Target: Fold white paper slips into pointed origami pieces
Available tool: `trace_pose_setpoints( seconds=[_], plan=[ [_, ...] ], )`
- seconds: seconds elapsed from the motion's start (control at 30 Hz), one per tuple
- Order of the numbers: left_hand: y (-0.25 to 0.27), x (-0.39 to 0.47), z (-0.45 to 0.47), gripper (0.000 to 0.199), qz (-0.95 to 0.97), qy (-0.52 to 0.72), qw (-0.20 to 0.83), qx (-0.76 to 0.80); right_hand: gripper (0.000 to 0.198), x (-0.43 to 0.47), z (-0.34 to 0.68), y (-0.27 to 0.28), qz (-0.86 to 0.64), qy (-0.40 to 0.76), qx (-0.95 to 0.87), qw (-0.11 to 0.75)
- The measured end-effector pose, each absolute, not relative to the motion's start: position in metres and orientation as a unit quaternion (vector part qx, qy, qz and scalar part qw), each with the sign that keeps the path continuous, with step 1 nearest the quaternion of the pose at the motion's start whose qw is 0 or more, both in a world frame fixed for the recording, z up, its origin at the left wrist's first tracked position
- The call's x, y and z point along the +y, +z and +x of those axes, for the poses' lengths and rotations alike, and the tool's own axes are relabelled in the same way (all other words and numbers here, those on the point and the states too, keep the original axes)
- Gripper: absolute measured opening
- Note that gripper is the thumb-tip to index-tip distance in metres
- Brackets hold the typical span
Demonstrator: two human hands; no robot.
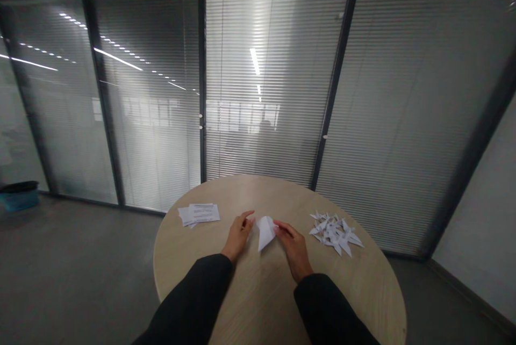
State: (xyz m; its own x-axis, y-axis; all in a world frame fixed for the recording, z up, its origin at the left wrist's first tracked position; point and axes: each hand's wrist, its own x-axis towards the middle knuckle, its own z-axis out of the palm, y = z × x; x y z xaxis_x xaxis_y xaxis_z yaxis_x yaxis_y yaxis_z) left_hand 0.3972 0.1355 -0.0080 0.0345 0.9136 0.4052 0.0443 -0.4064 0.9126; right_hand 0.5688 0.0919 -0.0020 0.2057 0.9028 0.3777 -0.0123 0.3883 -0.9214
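Note:
A partly folded piece of white paper [266, 232], broad at the top and narrowing to a point at the bottom, is between my hands above the middle of the table. My right hand [294, 245] pinches its right edge with thumb and fingers. To the left of the paper is my left hand [239, 234], its index finger stretched out and a small gap showing between it and the paper. Folded white paper cranes [334, 231] lie in a heap to the right of my right hand. Printed paper sheets [204, 213] lie in a loose stack to the left.
The round wooden table [250, 189] has its far edge close to a glass partition with blinds [266, 81]. On the floor at the far left stands a blue bin [19, 198] with a black rim. A pale wall [479, 216] rises at the right.

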Motion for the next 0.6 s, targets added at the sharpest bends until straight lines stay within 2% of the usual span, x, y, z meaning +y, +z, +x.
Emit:
trace_pose_setpoints(
  seconds=[0.1, 0.33, 0.6],
  plan=[
    [-0.0054, 0.1294, 0.3991, 0.045, 0.651, 0.542, 0.371, 0.380, 0.041, 0.0934, 0.5706, -0.0032, -0.436, 0.320, -0.521, 0.660],
    [-0.0055, 0.1267, 0.4049, 0.048, 0.654, 0.526, 0.445, 0.313, 0.037, 0.0947, 0.5693, -0.0046, -0.433, 0.293, -0.541, 0.658],
    [-0.0011, 0.1268, 0.4037, 0.032, 0.615, 0.564, 0.435, 0.338, 0.034, 0.0969, 0.5693, -0.0083, -0.443, 0.277, -0.558, 0.645]
  ],
)
